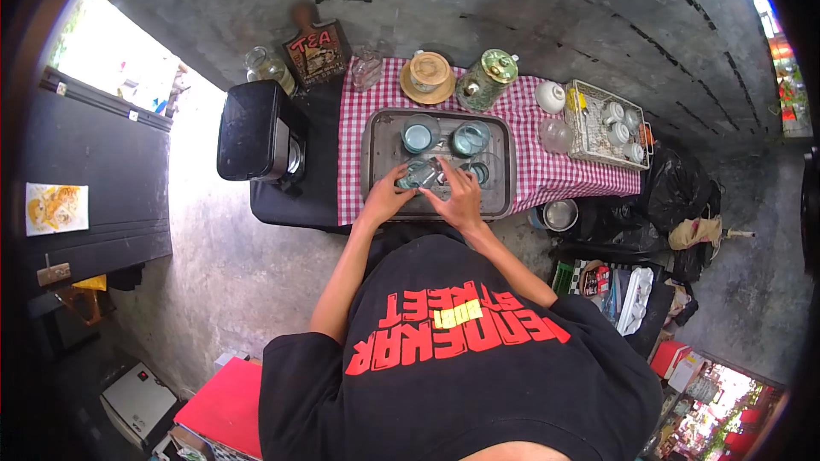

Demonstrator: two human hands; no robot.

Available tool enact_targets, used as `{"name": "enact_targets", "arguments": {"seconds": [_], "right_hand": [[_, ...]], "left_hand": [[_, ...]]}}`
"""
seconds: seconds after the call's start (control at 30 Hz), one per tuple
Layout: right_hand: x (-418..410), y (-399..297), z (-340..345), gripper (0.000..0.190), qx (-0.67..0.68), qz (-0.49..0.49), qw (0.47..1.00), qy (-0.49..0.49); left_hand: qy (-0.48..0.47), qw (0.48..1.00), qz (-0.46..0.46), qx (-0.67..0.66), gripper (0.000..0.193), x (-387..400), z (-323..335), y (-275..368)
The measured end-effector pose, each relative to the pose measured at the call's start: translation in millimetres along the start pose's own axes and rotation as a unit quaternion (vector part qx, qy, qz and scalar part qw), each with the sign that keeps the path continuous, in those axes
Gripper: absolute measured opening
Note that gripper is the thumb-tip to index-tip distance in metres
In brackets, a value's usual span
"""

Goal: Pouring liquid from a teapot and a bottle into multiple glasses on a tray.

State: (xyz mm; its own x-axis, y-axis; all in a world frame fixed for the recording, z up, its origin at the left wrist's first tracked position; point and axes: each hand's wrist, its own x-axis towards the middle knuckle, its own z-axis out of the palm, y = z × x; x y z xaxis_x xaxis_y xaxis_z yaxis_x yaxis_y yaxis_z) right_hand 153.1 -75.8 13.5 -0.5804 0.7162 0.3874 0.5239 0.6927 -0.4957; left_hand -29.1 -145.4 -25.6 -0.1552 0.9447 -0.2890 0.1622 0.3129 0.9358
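Both my hands meet around a clear drinking glass (423,174) over the front part of a dark metal tray (506,203). My left hand (387,195) grips its left end, and my right hand (459,195) has fingers on its right end. The glass looks tilted; its exact contact with the tray is hard to tell. Behind it on the tray stand a bluish glass (419,136) at the left and another bluish glass (471,138) at the right. A further glass (485,170) stands just beyond my right fingers, partly covered by them.
Behind the tray are a lidded cup on a wooden saucer (427,95) and a green lidded jar (488,80). A black appliance (253,131) stands left. To the right are a white bowl (550,97), a glass jar (555,135) and a wire basket (592,157) of cups.
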Motion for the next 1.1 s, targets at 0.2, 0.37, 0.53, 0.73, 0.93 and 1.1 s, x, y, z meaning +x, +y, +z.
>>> {"name": "enact_targets", "arguments": {"seconds": [0.2, 0.37, 0.53, 0.73, 0.93, 1.1], "right_hand": [[15, -24, -31, 0.073, 0.021, 0.012, 1.0, 0.013], [4, 4, -7, 0.07, -0.058, -0.007, 0.997, -0.046], [-8, -1, -7, 0.061, 0.119, 0.177, 0.975, -0.063], [-3, 8, -7, 0.055, 0.302, 0.289, 0.904, -0.09], [-18, 15, 6, 0.057, 0.39, 0.33, 0.848, -0.142], [-16, 11, 4, 0.058, 0.452, 0.358, 0.801, -0.157]], "left_hand": [[-0.006, 1.0, -0.007, -0.002, 0.064, -4, -1, 0], [0.005, 1.0, -0.01, 0.0, 0.059, 2, -4, 1], [0.003, 1.0, 0.018, -0.007, 0.057, 1, -12, 17], [-0.042, 0.997, 0.064, -0.029, 0.063, 0, -8, 37], [-0.128, 0.984, 0.121, -0.039, 0.07, 4, -5, 51], [-0.147, 0.974, 0.141, -0.102, 0.075, 4, 0, 54]]}}
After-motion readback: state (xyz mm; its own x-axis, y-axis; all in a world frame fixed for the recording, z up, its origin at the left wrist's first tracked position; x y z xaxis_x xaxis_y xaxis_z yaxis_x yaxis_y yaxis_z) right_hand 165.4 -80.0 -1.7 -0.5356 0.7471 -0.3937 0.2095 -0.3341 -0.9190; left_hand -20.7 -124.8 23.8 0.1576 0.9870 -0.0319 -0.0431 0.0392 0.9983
